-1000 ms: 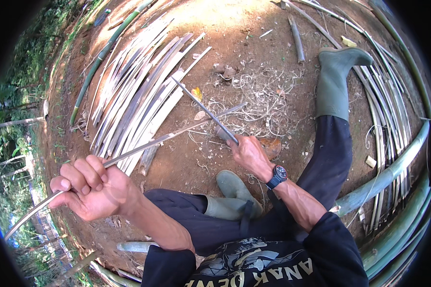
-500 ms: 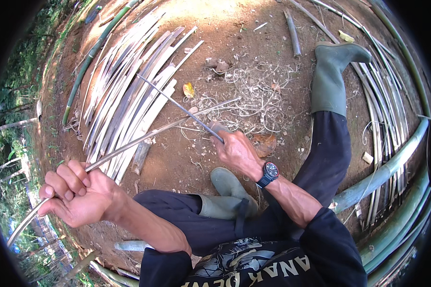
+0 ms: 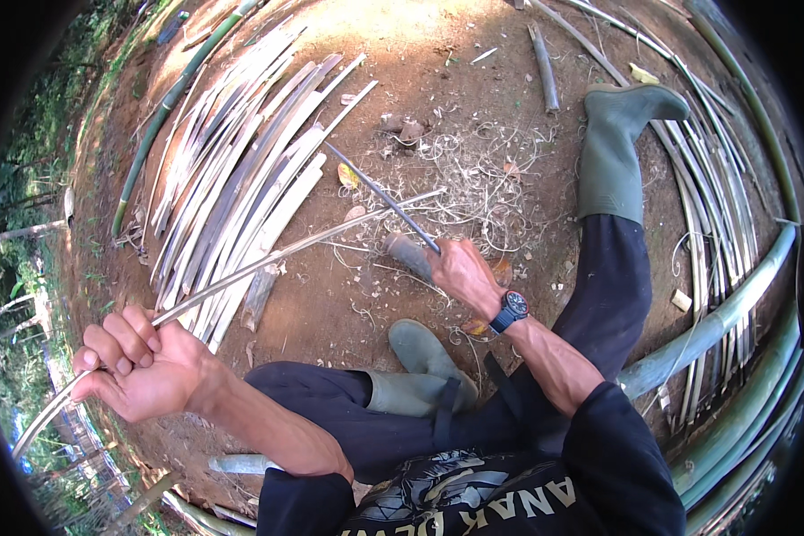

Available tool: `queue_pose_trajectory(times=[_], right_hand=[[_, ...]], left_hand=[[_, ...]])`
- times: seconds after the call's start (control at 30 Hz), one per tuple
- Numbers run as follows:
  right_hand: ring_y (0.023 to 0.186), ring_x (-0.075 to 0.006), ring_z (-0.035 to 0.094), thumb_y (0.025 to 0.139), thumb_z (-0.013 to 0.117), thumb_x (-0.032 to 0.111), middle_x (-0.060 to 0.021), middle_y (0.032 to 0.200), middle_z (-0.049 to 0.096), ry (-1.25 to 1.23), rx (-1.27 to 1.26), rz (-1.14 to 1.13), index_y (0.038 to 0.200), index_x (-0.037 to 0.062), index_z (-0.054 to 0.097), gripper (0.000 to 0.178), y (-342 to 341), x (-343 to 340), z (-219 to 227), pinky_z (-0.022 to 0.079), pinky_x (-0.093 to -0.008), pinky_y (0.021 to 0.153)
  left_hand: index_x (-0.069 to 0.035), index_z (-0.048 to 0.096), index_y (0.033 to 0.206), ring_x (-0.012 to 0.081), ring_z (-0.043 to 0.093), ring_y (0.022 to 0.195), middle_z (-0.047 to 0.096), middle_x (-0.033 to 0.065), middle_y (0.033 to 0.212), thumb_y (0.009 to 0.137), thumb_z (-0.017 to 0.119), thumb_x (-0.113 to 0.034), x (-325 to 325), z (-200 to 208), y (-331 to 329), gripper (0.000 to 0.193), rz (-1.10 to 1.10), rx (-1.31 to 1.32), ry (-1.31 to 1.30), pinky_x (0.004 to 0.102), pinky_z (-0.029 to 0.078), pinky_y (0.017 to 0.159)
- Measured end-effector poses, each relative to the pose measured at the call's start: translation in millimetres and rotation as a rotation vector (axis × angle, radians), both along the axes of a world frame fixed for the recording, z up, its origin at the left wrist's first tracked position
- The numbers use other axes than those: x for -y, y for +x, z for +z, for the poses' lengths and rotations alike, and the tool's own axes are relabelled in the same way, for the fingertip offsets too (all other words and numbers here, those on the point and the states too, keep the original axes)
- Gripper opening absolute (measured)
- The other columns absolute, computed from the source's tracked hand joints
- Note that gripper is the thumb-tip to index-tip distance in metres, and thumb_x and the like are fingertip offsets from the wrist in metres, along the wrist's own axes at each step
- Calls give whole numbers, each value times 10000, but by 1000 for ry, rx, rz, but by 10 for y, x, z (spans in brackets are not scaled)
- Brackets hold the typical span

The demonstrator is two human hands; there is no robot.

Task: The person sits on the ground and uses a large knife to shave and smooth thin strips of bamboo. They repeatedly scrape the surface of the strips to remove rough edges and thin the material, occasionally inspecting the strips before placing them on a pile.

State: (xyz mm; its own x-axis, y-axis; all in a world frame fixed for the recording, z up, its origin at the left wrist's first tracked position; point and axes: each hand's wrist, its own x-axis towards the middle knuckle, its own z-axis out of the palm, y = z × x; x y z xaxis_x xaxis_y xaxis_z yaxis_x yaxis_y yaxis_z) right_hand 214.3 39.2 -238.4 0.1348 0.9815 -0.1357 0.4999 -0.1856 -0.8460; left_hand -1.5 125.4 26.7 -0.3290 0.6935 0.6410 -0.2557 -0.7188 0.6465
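Note:
My left hand [image 3: 138, 362] is closed around a long thin bamboo strip [image 3: 268, 259], which slants up to the right across the middle and bends down past my fist at the left. My right hand [image 3: 466, 279], wearing a watch [image 3: 512, 309] at the wrist, grips a long narrow dark-bladed knife [image 3: 366, 179]. Its handle is hidden in my fist. The blade points up and left, crossing the strip near the strip's far end; whether they touch I cannot tell. A short bamboo piece [image 3: 408, 255] lies just beside my right hand.
Split bamboo strips [image 3: 232, 170] lie heaped on the left, with another bundle [image 3: 710, 205] at the right. Curly shavings [image 3: 482, 183] litter the soil between. Thick green bamboo poles [image 3: 715, 339] lie at the lower right. My boots [image 3: 612, 152] and legs frame the work area.
My right hand has shifted slightly right and away from me, drawing the knife tip rightward off the strip heap. My left hand and the bamboo strip stay almost in place.

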Motion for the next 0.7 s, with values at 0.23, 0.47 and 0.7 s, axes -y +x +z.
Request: queue_pose_trajectory(times=[0.23,0.47,0.7], right_hand=[[404,-247,554,870,546,128,-160,497,558,-226,7,-6,800,-54,662,227,137,-53,-258,441,-413,408],[430,-295,535,875,559,150,-217,520,533,-125,4,12,771,-83,628,264,96,-47,-186,443,-404,456],[494,-349,567,880,563,164,-240,559,553,-142,112,-24,805,-77,627,261,289,-32,-732,474,-430,526]], left_hand=[[-97,443,764,73,176,463,227,-45,586,981,495,-432,-23,-25,-48,403,-4,5,-21,248,157,432],[-94,459,767,78,178,460,229,-43,589,976,492,-443,-32,-36,-164,409,-22,-12,-30,236,179,427],[-83,450,767,81,177,471,227,-37,592,990,468,-428,-46,-22,-84,412,32,-12,-13,238,175,431]])
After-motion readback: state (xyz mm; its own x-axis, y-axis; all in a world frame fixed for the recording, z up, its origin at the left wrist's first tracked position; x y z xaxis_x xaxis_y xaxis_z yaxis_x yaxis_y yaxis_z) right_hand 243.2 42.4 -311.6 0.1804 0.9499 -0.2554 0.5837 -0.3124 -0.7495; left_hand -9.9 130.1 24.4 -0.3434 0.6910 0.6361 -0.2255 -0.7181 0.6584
